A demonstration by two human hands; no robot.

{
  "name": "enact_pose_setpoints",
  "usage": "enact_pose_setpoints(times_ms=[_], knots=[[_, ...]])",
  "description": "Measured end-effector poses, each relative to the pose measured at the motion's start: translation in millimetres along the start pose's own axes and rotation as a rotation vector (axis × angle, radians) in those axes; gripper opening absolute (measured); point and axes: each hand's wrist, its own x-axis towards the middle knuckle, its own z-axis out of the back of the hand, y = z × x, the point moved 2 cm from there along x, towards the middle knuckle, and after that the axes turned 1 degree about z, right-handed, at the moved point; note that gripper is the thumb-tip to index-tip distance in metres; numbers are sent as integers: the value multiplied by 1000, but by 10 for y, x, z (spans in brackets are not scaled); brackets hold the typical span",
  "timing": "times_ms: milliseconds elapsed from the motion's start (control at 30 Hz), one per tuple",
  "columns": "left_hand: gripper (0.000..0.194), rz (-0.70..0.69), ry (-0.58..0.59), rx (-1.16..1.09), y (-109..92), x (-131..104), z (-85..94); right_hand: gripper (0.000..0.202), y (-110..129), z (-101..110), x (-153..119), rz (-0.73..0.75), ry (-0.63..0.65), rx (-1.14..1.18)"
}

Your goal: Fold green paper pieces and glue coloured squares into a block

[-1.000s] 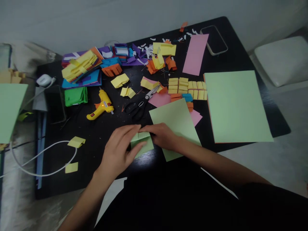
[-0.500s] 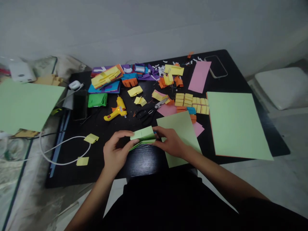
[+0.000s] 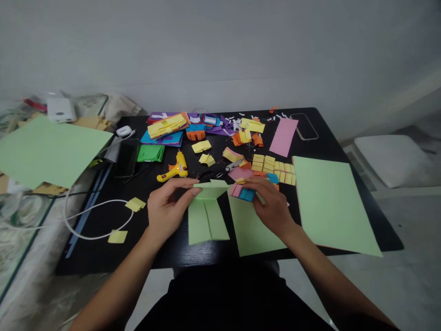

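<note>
My left hand (image 3: 166,204) pinches a folded light green paper (image 3: 207,218) between thumb and fingers. Its creased panels hang down over the front of the table, and a folded strip stands at the top. My right hand (image 3: 273,204) is closed on a small folded paper piece (image 3: 246,194) in pink and blue with some yellow, to the right of the green paper and apart from it. Beneath that hand lies a flat light green sheet (image 3: 257,232). My right fingertips are partly hidden behind the hand.
A yellow glue gun (image 3: 175,169) and partly hidden scissors (image 3: 232,166) lie beyond my hands. Rows of folded yellow pieces (image 3: 275,169) sit beside a large green sheet (image 3: 332,202). Colored paper stacks (image 3: 167,126) stand at the back. A white cable (image 3: 86,236) loops at left.
The green paper has opened out, its panels now hanging down from my left hand. My right hand has moved right, away from it, with the pink and blue piece now in plain sight.
</note>
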Motion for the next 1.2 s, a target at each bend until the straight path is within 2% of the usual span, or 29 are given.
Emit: enact_pose_setpoints(times_ms=[67, 133, 167, 233, 333, 367, 467, 533, 567, 667, 700, 833, 900, 1033, 1200], knots=[[13, -30, 44, -5, -9, 72, -39, 43, 55, 31, 23, 32, -9, -16], [14, -60, 81, -13, -14, 150, -82, 36, 155, 88, 80, 5, -38, 62], [14, -70, 101, -12, -13, 189, -106, 29, 205, 119, 122, -49, -60, 148], [12, -91, 140, -16, -1, 261, -161, 14, 269, 146, 225, -255, -64, 419], [11, -153, 209, -57, 32, 336, -250, 34, 290, 32, 378, -589, 156, 901], [10, -182, 232, -70, 43, 349, -278, 41, 275, -16, 422, -654, 172, 990], [9, -273, 289, -62, 83, 346, -343, 54, 205, -165, 506, -728, 168, 1112], [11, -313, 254, -31, 120, 309, -360, 51, 176, -235, 521, -713, 136, 1111], [12, -314, 200, -13, 146, 280, -358, 50, 172, -255, 518, -700, 105, 1091], [11, -215, -4, 19, 242, 157, -345, 57, 200, -281, 492, -680, -4, 1007], [11, -158, -18, 8, 273, 110, -354, 61, 218, -291, 481, -678, -28, 985], [18, 110, 220, -114, 349, -23, -484, 72, 262, -386, 430, -683, -93, 981], [21, 220, 286, -171, 357, -41, -543, 71, 248, -454, 400, -693, -100, 988], [33, 364, 341, -280, 373, -28, -605, 57, 181, -551, 358, -723, -42, 968], [41, 444, 333, -351, 415, -44, -633, 49, 118, -593, 349, -757, 2, 985]])
